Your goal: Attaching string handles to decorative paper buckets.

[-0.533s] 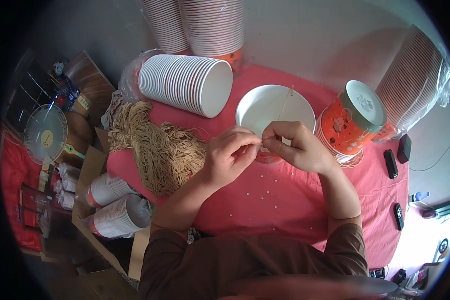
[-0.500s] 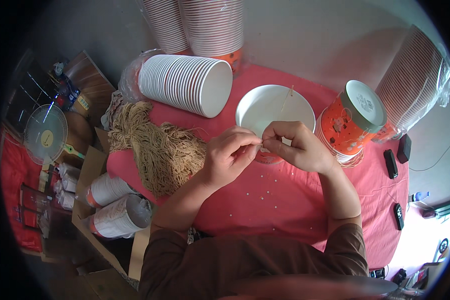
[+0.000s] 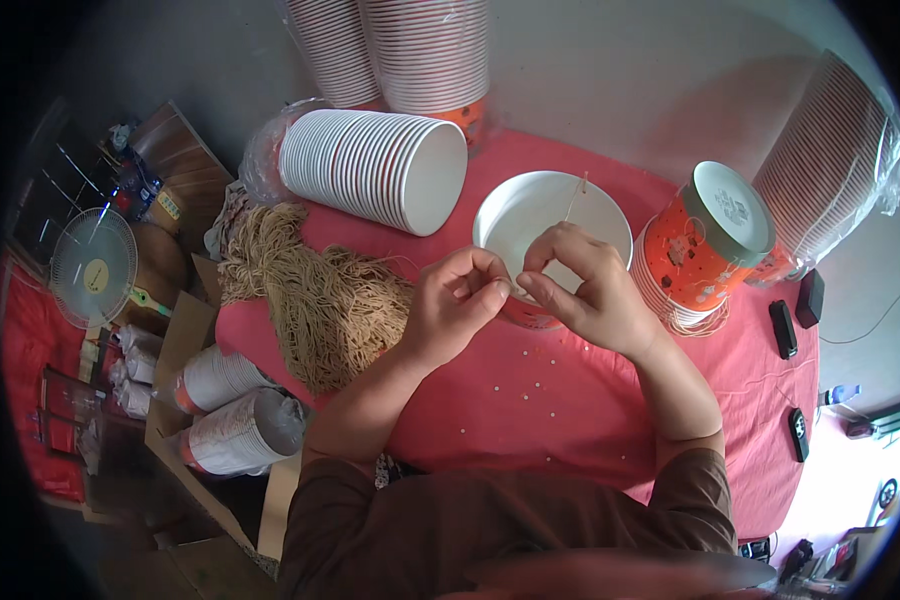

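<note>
Over the near rim of an open paper bucket [image 3: 500, 212], white inside, my two hands meet fingertip to fingertip. My left hand [image 3: 455, 308] pinches with thumb and forefinger. The thumb and forefinger of my right hand [image 3: 595, 292] are also pinched, just beside the left fingertips. Whatever is between them is too small to name. A thin tan cord [image 3: 570, 208] with a small bit at its top lies against the bucket's far wall. To the left, a thick bundle of tan cords [image 3: 325, 300] is heaped on the table.
Small white beads [image 3: 525, 388] dot the red tablecloth [image 3: 570, 440]. A nested bucket stack [image 3: 345, 165] lies behind the cords. An orange bucket [image 3: 682, 250] stands upside down at right, near a wrapped stack [image 3: 825, 165]. A cardboard box [image 3: 185, 325] with more buckets sits at left.
My fingertips have come slightly apart, and the right hand's knuckles have risen toward the bucket's inside. The left fingers have shifted a little left. The surroundings stay as they were.
</note>
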`<move>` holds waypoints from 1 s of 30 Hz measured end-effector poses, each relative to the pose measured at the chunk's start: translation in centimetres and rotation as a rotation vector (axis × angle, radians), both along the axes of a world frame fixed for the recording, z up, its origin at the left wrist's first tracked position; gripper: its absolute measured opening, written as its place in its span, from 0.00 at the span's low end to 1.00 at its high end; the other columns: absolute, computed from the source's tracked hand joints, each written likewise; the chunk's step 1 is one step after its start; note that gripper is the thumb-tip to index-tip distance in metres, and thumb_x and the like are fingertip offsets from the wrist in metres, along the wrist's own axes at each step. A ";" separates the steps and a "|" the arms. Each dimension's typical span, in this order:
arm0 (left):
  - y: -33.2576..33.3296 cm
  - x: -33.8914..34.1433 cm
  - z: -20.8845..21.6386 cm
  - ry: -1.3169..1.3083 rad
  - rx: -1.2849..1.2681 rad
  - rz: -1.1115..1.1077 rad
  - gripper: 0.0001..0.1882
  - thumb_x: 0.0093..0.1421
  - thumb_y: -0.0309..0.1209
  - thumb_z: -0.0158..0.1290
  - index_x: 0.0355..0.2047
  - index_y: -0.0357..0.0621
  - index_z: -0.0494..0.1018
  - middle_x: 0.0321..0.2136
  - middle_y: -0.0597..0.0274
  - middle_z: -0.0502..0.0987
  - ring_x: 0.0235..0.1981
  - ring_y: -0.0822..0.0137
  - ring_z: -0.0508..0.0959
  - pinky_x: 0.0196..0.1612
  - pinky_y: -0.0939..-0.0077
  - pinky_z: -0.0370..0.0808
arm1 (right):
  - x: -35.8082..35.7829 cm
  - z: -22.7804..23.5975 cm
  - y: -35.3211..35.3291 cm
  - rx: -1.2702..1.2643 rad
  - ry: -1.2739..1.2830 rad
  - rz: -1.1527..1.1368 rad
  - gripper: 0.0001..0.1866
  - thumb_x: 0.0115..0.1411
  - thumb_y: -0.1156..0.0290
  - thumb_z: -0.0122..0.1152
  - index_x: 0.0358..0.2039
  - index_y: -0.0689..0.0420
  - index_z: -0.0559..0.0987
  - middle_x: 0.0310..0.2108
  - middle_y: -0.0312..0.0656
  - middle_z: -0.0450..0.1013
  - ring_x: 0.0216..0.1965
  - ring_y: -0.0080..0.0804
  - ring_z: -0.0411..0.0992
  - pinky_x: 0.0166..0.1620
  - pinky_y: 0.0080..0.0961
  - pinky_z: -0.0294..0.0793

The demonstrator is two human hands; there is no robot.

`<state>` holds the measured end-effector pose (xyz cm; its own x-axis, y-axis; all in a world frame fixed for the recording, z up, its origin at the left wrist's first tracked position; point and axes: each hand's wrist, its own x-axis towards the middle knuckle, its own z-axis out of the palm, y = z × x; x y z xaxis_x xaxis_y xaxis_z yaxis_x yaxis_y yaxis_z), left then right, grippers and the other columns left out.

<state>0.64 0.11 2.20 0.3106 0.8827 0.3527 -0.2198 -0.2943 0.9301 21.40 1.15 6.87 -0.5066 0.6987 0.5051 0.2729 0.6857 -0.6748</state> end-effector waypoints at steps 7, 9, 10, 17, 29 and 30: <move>0.1 0.1 0.8 -0.083 -0.135 -0.008 0.03 0.61 0.24 0.51 0.35 0.39 0.72 0.26 0.72 0.72 0.25 0.85 0.67 0.26 0.87 0.64 | -1.4 -0.9 0.2 0.371 0.031 0.020 0.13 0.50 0.78 0.68 0.36 0.58 0.75 0.31 0.42 0.73 0.34 0.45 0.75 0.39 0.41 0.74; 0.2 -0.3 0.6 -0.014 -0.183 -0.018 0.04 0.61 0.26 0.51 0.34 0.39 0.72 0.25 0.71 0.71 0.22 0.85 0.66 0.24 0.86 0.62 | -1.3 -1.1 0.3 0.426 0.071 0.017 0.13 0.49 0.79 0.68 0.35 0.58 0.76 0.30 0.41 0.73 0.32 0.43 0.75 0.37 0.39 0.75; 0.2 -0.3 0.5 -0.015 -0.183 -0.016 0.04 0.61 0.26 0.51 0.34 0.39 0.72 0.25 0.71 0.71 0.22 0.85 0.66 0.24 0.86 0.62 | -1.3 -1.1 0.3 0.427 0.071 0.019 0.13 0.49 0.79 0.68 0.35 0.58 0.76 0.30 0.41 0.73 0.32 0.43 0.75 0.37 0.39 0.75; 0.4 -0.3 0.9 -0.189 -0.403 -0.163 0.04 0.61 0.26 0.51 0.35 0.39 0.73 0.24 0.72 0.70 0.18 0.85 0.61 0.20 0.89 0.55 | -1.3 -1.0 0.4 0.496 0.049 0.022 0.14 0.47 0.80 0.67 0.37 0.60 0.78 0.29 0.42 0.73 0.28 0.40 0.75 0.31 0.34 0.75; 1.0 -1.0 0.2 -0.318 -0.491 -0.292 0.06 0.64 0.28 0.52 0.38 0.40 0.76 0.26 0.66 0.75 0.17 0.85 0.61 0.19 0.90 0.56 | -0.8 -1.0 0.5 0.389 0.060 -0.004 0.12 0.50 0.79 0.68 0.37 0.58 0.80 0.29 0.39 0.75 0.26 0.36 0.76 0.28 0.31 0.76; 1.0 -1.0 0.2 -0.316 -0.478 -0.277 0.06 0.64 0.28 0.52 0.38 0.40 0.77 0.26 0.67 0.75 0.17 0.85 0.61 0.19 0.90 0.56 | -0.8 -1.0 0.4 0.383 0.056 -0.009 0.12 0.51 0.78 0.68 0.37 0.58 0.80 0.29 0.39 0.75 0.26 0.36 0.76 0.28 0.31 0.76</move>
